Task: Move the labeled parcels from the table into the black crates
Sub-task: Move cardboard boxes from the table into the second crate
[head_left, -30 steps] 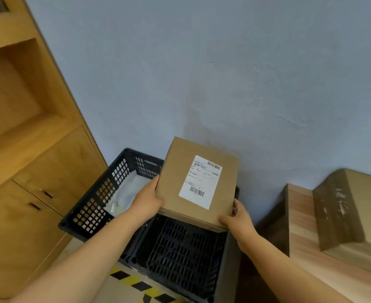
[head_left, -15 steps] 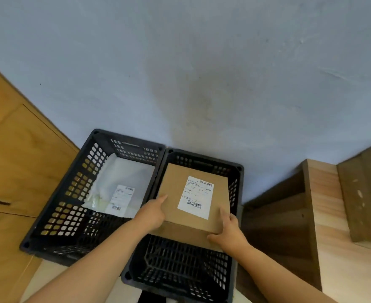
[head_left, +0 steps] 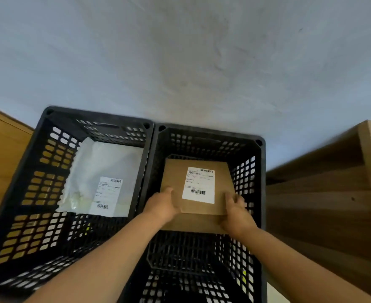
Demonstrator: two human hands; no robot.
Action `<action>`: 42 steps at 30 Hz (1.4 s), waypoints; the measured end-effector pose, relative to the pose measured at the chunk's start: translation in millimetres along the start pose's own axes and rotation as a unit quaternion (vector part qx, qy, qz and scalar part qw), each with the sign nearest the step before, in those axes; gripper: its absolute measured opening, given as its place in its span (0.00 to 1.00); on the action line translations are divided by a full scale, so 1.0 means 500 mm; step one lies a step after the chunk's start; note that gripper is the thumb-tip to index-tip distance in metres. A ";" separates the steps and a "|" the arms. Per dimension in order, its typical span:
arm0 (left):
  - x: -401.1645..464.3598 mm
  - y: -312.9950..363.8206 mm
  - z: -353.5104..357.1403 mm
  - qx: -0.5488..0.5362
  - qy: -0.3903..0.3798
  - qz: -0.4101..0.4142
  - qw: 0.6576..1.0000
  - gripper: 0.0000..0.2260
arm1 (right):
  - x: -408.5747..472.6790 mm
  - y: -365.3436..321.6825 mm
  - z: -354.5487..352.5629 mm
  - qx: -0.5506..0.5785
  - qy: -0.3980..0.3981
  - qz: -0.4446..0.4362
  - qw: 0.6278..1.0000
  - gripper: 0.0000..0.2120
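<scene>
Floor: barely visible beneath crates. Left black crate [head_left: 38, 171] stands on it, left of the left hand [head_left: 161, 206], touching right black crate [head_left: 251, 182], which surrounds both hands. Wooden table [head_left: 333, 193] stands beside, right of the right hand [head_left: 237, 215].

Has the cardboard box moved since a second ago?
Yes. The cardboard box has gone down: it was held above the right crate rim, and now both hands hold it inside, below that rim.
</scene>
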State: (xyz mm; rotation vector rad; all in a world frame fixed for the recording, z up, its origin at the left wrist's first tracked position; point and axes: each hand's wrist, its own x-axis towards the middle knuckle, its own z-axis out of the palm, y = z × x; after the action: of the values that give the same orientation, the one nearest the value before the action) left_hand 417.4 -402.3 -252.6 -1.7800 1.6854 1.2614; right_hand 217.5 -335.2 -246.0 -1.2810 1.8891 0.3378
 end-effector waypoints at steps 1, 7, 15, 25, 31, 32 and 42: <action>0.015 0.001 0.006 0.005 0.010 -0.004 1.000 0.33 | 0.018 0.001 0.010 0.001 0.009 0.001 1.000 0.38; 0.099 -0.009 0.050 -0.010 0.061 -0.026 0.998 0.29 | 0.112 0.012 0.082 0.036 0.061 -0.004 0.997 0.41; 0.153 -0.041 0.130 0.048 0.067 0.003 0.997 0.36 | 0.186 0.035 0.178 0.064 0.085 0.004 0.994 0.48; 0.207 -0.053 0.164 0.223 0.126 0.059 0.965 0.38 | 0.236 0.044 0.217 0.045 0.092 0.000 0.995 0.49; 0.215 -0.053 0.165 0.259 0.119 0.091 0.954 0.32 | 0.237 0.045 0.217 0.028 0.083 0.002 0.996 0.47; 0.214 -0.052 0.163 0.262 0.111 0.089 0.955 0.33 | 0.236 0.045 0.214 0.018 0.080 0.004 0.997 0.47; 0.152 0.001 0.086 0.253 0.035 0.119 0.959 0.36 | 0.173 0.022 0.115 -0.037 0.052 -0.021 0.998 0.41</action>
State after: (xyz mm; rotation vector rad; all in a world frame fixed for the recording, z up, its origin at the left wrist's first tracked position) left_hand 392.9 -413.6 -335.8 -1.3582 2.0791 0.7531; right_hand 221.3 -351.5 -349.0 -1.4093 1.9505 0.3266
